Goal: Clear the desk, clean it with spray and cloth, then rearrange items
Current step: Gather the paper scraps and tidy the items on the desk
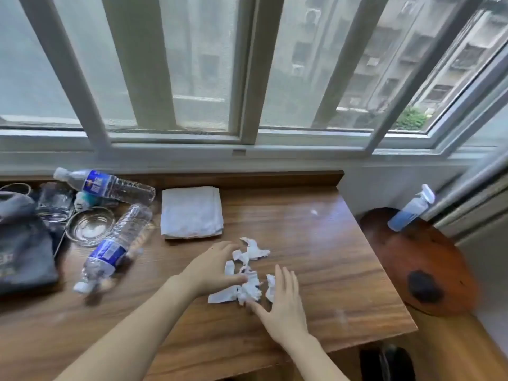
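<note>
Torn white paper scraps (pixel 247 273) lie in a loose pile in the middle of the wooden desk (pixel 343 270). My left hand (pixel 213 269) lies flat on the desk at the pile's left side, fingers straight and touching the scraps. My right hand (pixel 283 306) lies flat at the pile's right side, fingers straight, thumb against the lower scraps. A folded white cloth (pixel 191 211) sits behind the pile. The blue spray bottle (pixel 412 209) leans on a round wooden stool (pixel 423 259) to the desk's right.
Two plastic water bottles (pixel 115 185) (pixel 114 246) lie on their sides at the desk's left, beside a glass ashtray (pixel 90 226), a clear glass (pixel 55 200) and a dark bag (pixel 23 243). A window runs along the back edge.
</note>
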`<action>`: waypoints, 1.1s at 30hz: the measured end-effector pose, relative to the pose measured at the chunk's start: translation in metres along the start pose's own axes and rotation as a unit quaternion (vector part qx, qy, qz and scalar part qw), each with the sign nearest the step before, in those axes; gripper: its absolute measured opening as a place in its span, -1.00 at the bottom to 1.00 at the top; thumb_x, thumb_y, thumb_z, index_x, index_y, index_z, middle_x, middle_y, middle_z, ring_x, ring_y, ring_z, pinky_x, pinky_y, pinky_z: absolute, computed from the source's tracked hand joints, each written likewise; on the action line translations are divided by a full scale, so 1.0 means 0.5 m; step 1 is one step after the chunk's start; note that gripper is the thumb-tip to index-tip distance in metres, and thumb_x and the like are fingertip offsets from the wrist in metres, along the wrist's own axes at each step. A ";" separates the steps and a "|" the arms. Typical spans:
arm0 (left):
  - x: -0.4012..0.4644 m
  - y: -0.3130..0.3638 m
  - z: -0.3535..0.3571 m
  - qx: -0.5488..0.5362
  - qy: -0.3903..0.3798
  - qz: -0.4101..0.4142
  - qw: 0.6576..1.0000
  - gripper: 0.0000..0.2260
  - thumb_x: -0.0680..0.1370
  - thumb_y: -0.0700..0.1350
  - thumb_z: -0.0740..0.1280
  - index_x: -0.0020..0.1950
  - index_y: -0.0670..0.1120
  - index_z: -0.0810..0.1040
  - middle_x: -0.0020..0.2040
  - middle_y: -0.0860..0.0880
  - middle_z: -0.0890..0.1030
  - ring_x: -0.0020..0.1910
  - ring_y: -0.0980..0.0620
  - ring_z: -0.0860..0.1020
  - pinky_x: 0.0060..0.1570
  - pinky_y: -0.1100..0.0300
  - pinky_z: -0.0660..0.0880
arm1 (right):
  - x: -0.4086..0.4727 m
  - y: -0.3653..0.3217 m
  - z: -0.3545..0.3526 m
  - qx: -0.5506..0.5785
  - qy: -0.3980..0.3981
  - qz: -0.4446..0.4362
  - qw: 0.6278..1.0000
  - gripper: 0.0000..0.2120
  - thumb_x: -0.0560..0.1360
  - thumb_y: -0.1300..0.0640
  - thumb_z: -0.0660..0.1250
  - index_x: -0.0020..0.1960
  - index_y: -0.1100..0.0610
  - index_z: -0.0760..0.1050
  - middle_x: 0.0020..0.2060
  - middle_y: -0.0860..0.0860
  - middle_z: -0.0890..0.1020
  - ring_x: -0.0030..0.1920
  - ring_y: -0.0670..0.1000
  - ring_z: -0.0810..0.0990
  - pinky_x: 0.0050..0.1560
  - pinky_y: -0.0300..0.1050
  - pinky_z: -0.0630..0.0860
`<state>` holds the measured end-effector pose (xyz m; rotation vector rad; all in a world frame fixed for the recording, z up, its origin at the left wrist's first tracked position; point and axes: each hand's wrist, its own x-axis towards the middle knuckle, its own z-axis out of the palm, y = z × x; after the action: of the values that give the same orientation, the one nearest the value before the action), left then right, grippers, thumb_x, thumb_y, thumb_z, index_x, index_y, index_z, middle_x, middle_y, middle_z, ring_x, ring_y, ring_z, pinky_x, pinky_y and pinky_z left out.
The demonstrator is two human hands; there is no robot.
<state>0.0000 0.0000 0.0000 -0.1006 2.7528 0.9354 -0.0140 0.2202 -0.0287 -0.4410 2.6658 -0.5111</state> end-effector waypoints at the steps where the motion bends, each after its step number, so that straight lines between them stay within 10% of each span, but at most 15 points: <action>1: 0.014 0.007 0.009 -0.004 0.001 0.000 1.000 -0.30 0.47 0.29 0.35 0.53 0.10 0.22 0.56 0.10 0.19 0.51 0.10 0.18 0.43 0.13 0.23 | 0.006 0.011 0.004 0.019 -0.007 -0.008 1.000 0.11 0.41 -0.55 0.11 0.63 0.05 -0.32 0.63 -0.05 -0.23 0.60 0.00 -0.34 0.61 -0.05 -0.12; 13: 0.114 -0.037 0.078 0.024 0.021 0.033 0.999 -0.46 0.62 0.23 0.12 0.57 0.08 0.19 0.59 0.14 0.10 0.56 0.19 -0.10 0.52 0.12 0.00 | 0.098 0.025 0.059 0.031 -0.030 -0.128 0.991 0.14 0.43 -0.46 0.27 0.55 0.01 -0.46 0.54 -0.15 -0.41 0.53 -0.14 -0.50 0.59 -0.16 -0.22; 19: 0.113 -0.056 0.077 0.097 -0.022 0.085 0.991 -0.39 0.56 0.29 -0.13 0.34 0.05 0.52 0.41 0.14 0.44 0.55 0.08 0.09 0.47 -0.05 0.12 | 0.149 -0.003 0.060 -0.014 -0.034 -0.176 0.984 0.16 0.35 -0.52 0.15 0.49 0.08 -0.52 0.52 -0.06 -0.45 0.43 -0.18 -0.63 0.55 -0.14 -0.39; 28: 0.000 -0.117 0.077 0.030 0.202 0.016 0.979 -0.50 0.55 0.33 0.15 0.35 0.08 0.50 0.30 0.06 0.49 0.28 0.02 0.42 0.22 0.03 0.41 | 0.168 -0.021 0.069 -0.025 -0.024 -0.220 0.975 0.23 0.29 -0.54 0.20 0.50 -0.03 -0.57 0.58 -0.02 -0.29 0.54 -0.09 -0.48 0.55 -0.07 -0.40; 33: -0.036 -0.129 0.102 -0.005 0.108 -0.071 0.992 -0.62 0.61 0.01 0.23 0.43 0.03 0.39 0.22 0.09 0.39 0.07 0.05 0.51 -0.02 0.11 0.50 | 0.168 -0.041 0.071 -0.046 -0.057 -0.220 0.973 0.21 0.26 -0.56 0.17 0.53 0.07 -0.42 0.54 -0.06 -0.35 0.58 -0.01 -0.42 0.55 -0.06 -0.43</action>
<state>0.0364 -0.0206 -0.0732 -0.4178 2.8888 0.9512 -0.0676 0.1607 -0.0768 -1.0683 2.4868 -0.4693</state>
